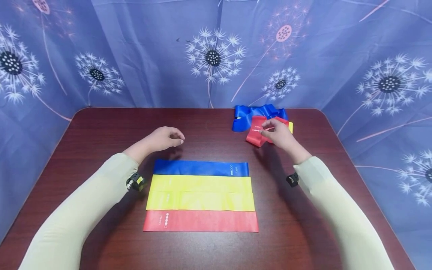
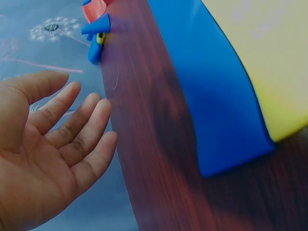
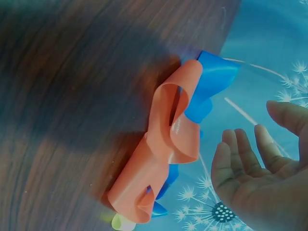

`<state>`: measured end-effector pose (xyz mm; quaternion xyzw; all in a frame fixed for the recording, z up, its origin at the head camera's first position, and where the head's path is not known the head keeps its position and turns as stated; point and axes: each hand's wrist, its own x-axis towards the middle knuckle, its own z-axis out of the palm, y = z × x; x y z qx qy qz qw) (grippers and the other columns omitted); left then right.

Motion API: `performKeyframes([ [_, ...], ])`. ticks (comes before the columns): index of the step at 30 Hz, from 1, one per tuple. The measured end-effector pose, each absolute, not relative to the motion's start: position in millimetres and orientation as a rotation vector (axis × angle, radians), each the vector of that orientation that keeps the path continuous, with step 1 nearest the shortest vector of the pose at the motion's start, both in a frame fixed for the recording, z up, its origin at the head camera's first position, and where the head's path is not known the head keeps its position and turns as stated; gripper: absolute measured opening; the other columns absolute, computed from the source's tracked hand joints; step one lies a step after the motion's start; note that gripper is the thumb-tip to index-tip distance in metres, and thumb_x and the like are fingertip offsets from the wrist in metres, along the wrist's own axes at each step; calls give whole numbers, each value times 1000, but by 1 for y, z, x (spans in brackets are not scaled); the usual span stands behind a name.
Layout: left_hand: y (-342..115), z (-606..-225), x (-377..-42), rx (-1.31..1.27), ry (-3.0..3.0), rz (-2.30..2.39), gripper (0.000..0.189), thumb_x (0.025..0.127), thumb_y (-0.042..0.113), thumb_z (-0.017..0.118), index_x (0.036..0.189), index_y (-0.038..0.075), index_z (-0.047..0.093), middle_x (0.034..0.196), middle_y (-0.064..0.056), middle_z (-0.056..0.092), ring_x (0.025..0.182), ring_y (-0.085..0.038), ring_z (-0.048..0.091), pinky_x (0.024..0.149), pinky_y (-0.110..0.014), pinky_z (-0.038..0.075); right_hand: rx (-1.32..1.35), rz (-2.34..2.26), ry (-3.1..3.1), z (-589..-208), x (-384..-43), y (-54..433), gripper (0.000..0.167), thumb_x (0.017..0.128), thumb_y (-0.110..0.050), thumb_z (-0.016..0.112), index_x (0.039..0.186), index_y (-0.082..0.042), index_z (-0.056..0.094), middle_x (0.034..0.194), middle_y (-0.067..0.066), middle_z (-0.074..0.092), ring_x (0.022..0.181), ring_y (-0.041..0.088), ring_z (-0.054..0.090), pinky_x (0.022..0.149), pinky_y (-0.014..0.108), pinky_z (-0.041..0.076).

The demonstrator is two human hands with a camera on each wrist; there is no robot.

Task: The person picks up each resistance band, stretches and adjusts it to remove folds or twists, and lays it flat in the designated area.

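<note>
The left hand [image 1: 163,138] is hovering over the table [image 1: 199,251], the right hand [image 1: 281,134] over the band heap [image 1: 257,127]; both (fingers loosely parted) are holding nothing. Nearest, a red band [image 1: 209,221] is lying flat, then yellow bands [image 1: 202,183], then a blue band [image 1: 195,168]; the heap is sitting far right.

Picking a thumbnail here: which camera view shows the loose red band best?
The right wrist view: the loose red band appears large there, uncovered by the right hand. In the head view the hand hides part of it; the left wrist view shows only a small piece near its top edge.
</note>
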<state>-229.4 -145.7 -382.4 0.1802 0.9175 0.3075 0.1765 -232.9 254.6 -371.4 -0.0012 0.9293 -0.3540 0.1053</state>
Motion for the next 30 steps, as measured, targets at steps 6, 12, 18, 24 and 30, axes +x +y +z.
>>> performKeyframes([
  [6,-132,-385,-234,508,2581,911,31,101,17,59,125,0,66,121,-19,72,112,-34,63,103,-52,47,52,-1013,2781,-379,-242,258,45,102,-22,59,138,4,50,139,28,57,126,44,58,106,53,52],
  [12,-116,-390,-238,516,2585,905,29,100,17,60,123,1,66,117,-18,72,105,-32,63,101,-49,48,101,-1077,2797,-392,-249,263,43,101,-20,59,135,5,52,136,31,58,125,45,59,103,52,54],
  [18,-105,-396,-241,503,2586,910,28,100,17,61,122,1,67,113,-17,73,102,-31,64,100,-47,48,178,-1135,2829,-402,-255,263,43,100,-19,59,136,3,51,136,28,58,124,43,59,101,50,56],
  [24,-96,-397,-244,510,2590,939,26,100,16,61,121,2,68,117,-18,73,105,-32,63,102,-47,48,234,-1201,2834,-411,-266,264,47,101,-17,58,143,2,48,141,27,56,126,43,57,107,53,52],
  [30,-85,-399,-246,532,2581,950,26,100,15,60,120,1,68,118,-18,72,104,-31,63,101,-46,49,253,-1216,2891,-419,-275,263,46,101,-15,59,142,5,50,137,29,59,124,44,60,108,51,51],
])
